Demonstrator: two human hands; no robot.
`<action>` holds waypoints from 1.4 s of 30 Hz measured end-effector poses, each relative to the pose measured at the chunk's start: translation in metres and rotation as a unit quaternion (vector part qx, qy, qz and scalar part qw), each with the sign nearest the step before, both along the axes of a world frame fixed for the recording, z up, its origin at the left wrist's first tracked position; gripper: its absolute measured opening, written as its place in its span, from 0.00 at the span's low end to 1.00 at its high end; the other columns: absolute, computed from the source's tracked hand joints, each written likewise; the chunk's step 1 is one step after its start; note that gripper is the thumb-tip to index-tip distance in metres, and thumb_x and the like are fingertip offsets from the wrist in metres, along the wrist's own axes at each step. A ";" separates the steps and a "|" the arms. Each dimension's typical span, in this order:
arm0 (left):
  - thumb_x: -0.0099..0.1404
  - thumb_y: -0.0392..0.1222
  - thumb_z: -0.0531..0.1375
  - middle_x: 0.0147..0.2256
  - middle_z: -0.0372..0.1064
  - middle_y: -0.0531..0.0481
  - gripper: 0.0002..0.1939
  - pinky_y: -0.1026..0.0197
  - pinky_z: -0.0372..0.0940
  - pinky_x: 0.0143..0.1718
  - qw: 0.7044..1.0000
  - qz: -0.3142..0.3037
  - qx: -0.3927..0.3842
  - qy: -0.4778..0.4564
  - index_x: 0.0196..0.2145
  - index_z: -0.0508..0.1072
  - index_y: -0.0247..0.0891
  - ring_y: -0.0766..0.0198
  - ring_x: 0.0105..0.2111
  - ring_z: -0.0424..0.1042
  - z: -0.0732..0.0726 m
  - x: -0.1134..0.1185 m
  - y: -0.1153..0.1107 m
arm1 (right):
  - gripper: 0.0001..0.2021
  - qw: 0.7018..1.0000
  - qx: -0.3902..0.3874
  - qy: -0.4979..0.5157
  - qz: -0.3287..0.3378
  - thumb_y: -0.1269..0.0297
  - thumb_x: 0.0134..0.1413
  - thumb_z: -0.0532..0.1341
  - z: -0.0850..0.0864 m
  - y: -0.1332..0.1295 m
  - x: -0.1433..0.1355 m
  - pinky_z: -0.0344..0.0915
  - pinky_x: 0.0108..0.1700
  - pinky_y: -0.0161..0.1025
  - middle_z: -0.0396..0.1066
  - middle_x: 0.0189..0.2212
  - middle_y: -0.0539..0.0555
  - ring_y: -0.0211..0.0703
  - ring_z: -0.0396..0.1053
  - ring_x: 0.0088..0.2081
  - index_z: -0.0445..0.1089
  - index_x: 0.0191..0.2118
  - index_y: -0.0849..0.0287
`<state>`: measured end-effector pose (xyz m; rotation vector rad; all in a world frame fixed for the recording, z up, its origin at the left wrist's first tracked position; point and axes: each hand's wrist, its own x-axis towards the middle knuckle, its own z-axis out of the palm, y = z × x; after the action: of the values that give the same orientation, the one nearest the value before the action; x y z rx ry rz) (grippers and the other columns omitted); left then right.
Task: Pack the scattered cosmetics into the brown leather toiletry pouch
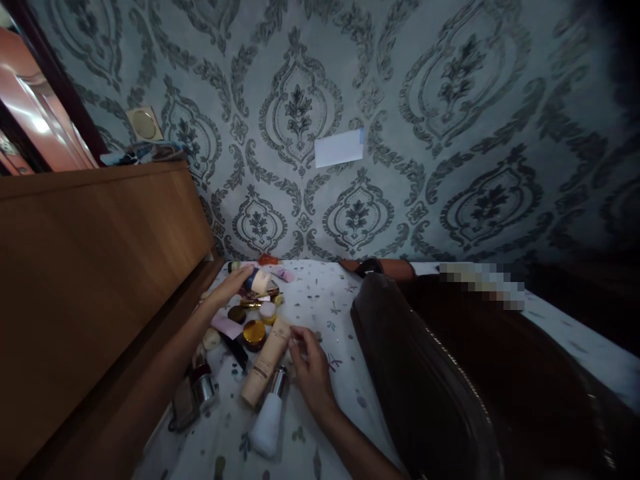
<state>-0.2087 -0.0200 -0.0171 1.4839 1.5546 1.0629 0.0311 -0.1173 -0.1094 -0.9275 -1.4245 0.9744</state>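
My left hand (pixel 234 285) reaches to the back of a group of cosmetics, its fingers at a blue and cream container (pixel 259 281); its grip is too small to make out. Beside a beige tube (pixel 266 363), my right hand (pixel 306 360) has bent fingers touching the tube's upper right edge. A white bottle with a silver neck (pixel 269 421) lies just below. Left of the tube are an amber-lidded jar (pixel 255 335), a yellow and white jar (pixel 268 313), a pink tube (pixel 227 327) and a silver-capped bottle (pixel 205 389).
A large dark brown bag (pixel 430 380) stands open on the right of the patterned white sheet (pixel 325 300). A wooden cabinet (pixel 100 247) borders the left. Behind are a brown-orange item (pixel 395 269) and the patterned wall (pixel 300 200) with a white paper (pixel 339 149).
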 end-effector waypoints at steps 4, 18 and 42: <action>0.60 0.67 0.59 0.41 0.73 0.45 0.32 0.64 0.67 0.28 0.997 -0.072 0.005 -0.003 0.48 0.74 0.36 0.61 0.34 0.72 0.001 0.033 -0.019 | 0.18 0.999 -0.045 0.030 -0.001 0.54 0.60 0.56 0.001 0.000 0.000 0.69 0.50 0.45 0.74 0.48 0.61 0.50 0.72 0.49 0.69 0.51 0.58; 0.62 0.55 0.63 0.61 0.65 0.44 0.32 0.48 0.58 0.63 0.953 -0.218 0.088 0.193 0.61 0.66 0.43 0.49 0.62 0.62 0.015 0.080 -0.093 | 0.29 0.997 0.043 -0.006 -0.067 0.67 0.52 0.61 0.005 -0.010 -0.005 0.61 0.62 0.52 0.63 0.55 0.59 0.52 0.63 0.59 0.58 0.61 0.54; 0.60 0.63 0.60 0.34 0.75 0.46 0.27 0.59 0.71 0.36 0.991 0.005 0.130 0.026 0.45 0.72 0.37 0.57 0.35 0.76 -0.005 0.153 -0.185 | 0.25 0.993 0.084 0.036 -0.075 0.56 0.44 0.69 0.177 -0.061 0.171 0.67 0.49 0.40 0.72 0.43 0.52 0.44 0.71 0.44 0.66 0.48 0.58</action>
<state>-0.0552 -0.2046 -0.0224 1.6915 1.5034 1.2811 0.2026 -0.1783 0.0676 -0.8522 -1.3346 0.7569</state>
